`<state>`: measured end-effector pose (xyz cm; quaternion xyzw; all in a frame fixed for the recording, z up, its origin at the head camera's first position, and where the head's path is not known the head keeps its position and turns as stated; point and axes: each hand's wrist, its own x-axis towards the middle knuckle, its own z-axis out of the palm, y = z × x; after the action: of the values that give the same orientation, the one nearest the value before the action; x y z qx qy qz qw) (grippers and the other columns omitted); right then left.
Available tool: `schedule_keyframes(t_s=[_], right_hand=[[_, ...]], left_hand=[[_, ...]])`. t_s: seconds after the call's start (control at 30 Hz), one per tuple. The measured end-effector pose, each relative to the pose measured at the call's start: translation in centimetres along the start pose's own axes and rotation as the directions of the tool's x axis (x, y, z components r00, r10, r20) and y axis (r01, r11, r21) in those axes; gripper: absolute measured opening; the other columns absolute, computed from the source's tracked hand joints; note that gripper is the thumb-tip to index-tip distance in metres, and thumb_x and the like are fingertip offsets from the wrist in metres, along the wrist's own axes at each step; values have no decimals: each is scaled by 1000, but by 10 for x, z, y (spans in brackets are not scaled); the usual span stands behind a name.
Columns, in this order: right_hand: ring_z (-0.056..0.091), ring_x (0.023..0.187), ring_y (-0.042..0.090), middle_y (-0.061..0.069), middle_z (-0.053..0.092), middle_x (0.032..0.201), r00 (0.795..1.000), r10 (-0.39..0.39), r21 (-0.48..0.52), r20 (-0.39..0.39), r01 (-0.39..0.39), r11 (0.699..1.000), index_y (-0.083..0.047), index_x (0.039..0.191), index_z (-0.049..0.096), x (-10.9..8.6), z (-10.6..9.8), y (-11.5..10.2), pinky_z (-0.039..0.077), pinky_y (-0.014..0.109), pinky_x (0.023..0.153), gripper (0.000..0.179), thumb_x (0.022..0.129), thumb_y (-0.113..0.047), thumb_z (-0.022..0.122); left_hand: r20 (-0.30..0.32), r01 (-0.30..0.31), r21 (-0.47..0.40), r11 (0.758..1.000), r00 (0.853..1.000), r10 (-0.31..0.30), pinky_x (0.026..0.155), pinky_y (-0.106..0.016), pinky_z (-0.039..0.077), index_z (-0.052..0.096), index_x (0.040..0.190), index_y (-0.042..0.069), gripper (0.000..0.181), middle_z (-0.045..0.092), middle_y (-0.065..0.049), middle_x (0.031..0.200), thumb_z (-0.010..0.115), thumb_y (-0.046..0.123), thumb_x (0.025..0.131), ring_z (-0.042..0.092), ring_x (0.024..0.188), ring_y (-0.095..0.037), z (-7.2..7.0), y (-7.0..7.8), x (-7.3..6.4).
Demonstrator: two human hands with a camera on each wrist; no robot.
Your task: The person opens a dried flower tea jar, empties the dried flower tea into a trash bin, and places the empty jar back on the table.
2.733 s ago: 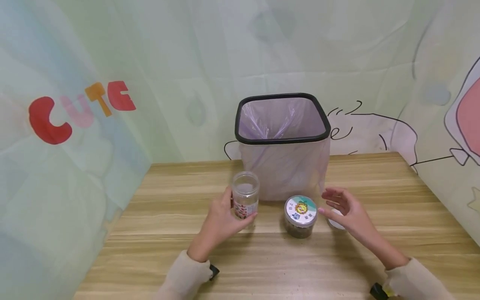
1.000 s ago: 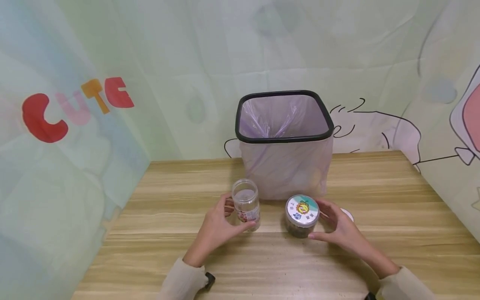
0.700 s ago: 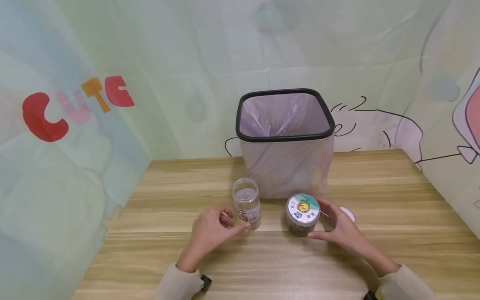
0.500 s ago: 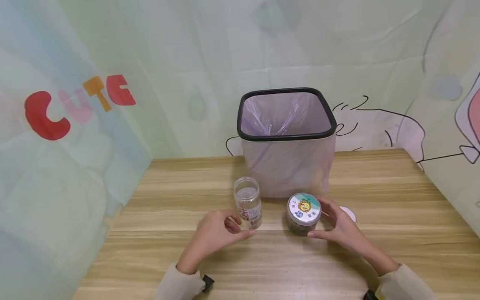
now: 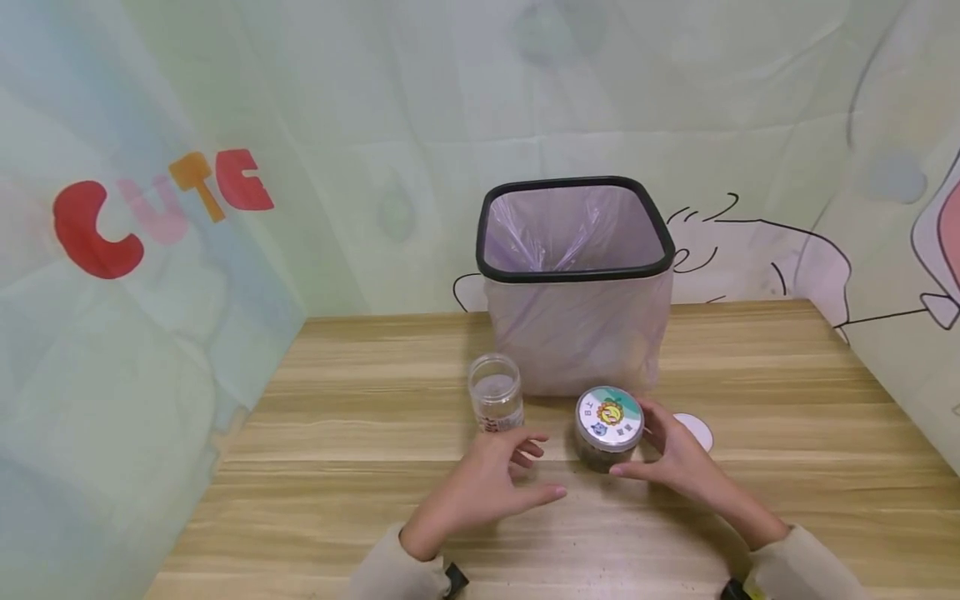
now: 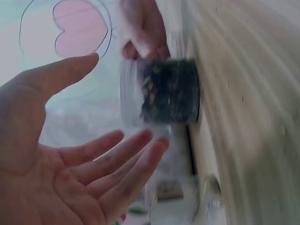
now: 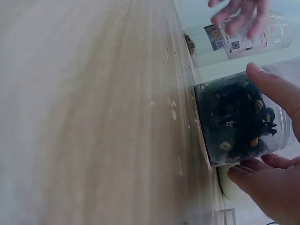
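A squat clear jar (image 5: 606, 450) with a printed lid stands upright on the table. Dark contents with pale bits fill much of it in the right wrist view. My right hand (image 5: 678, 446) holds this jar from the right, thumb at the front and fingers round the far side. Just left of it hovers my left hand (image 5: 495, 479), fingers loosely spread and gripping nothing; in the left wrist view a gap shows between them and the jar (image 6: 161, 91). Behind the left hand stands a taller lidless clear jar (image 5: 496, 392), its lower part hidden in the head view.
A bin (image 5: 577, 333) with a black rim and pale purple liner stands behind the jars. To the right of my right hand lies a white disc (image 5: 694, 432), perhaps a lid. Small crumbs (image 7: 173, 110) dot the wooden table (image 5: 360, 392). Printed cloth walls (image 5: 390, 167) enclose the back and sides.
My left hand has let go of the tall jar and moved right towards the lidded one. My right hand has come in from the right and taken hold of the lidded jar.
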<state>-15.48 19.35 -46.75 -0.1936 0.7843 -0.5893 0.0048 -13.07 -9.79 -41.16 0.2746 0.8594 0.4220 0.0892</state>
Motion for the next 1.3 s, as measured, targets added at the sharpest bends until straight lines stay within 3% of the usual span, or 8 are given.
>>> schedule_keyframes(t_s=[0.23,0.4,0.53,0.8,0.93,1.07,1.3], right_hand=[[43,132,43,28,46,141,1000,-19,-13,9,19,1000,12,143,35,3,4,1,37,15,101,97,67,-6,92],[45,129,43,28,48,140,999,-37,-27,3,37,999,13,142,36,5,5,0,38,15,101,97,66,-5,93],[48,126,41,30,49,137,999,-52,-52,-5,52,997,15,141,36,5,5,0,38,14,100,96,66,-4,93],[49,117,-3,35,48,133,995,-96,-10,4,96,995,20,138,34,6,7,4,40,12,97,90,68,3,88],[50,114,-4,36,50,130,994,-109,-8,-5,109,994,21,137,35,8,8,6,41,11,95,87,68,4,86],[53,111,1,33,54,126,994,-108,-55,-31,106,993,21,134,38,9,8,7,41,12,94,87,65,3,88],[56,108,10,28,59,120,995,-80,-126,-63,72,989,19,131,44,11,10,7,42,14,93,86,61,0,91]], left_hand=[[-24,-23,104,994,999,26,94,-32,52,37,151,10,82,55,-10,139,72,51,88,62,114,-26,18,11,14],[-85,10,114,993,996,-1,101,-39,47,30,155,12,89,47,-8,146,69,57,88,56,123,-24,28,18,27],[-108,-9,143,990,994,25,108,-44,40,29,155,11,92,42,-6,150,70,57,87,45,134,-21,34,22,39],[-116,-65,226,972,989,93,109,-39,39,28,156,9,97,38,-8,153,77,51,83,40,138,-18,39,27,61],[-98,-72,253,965,990,99,109,-39,39,29,155,9,101,39,-8,153,79,53,80,39,138,-18,40,28,69],[-73,-101,313,945,989,130,110,-38,37,31,154,7,102,44,-9,151,80,55,79,41,137,-21,40,29,77],[-39,-161,462,872,979,202,113,-34,34,39,149,4,95,52,-9,142,79,55,80,46,132,-23,42,28,86]])
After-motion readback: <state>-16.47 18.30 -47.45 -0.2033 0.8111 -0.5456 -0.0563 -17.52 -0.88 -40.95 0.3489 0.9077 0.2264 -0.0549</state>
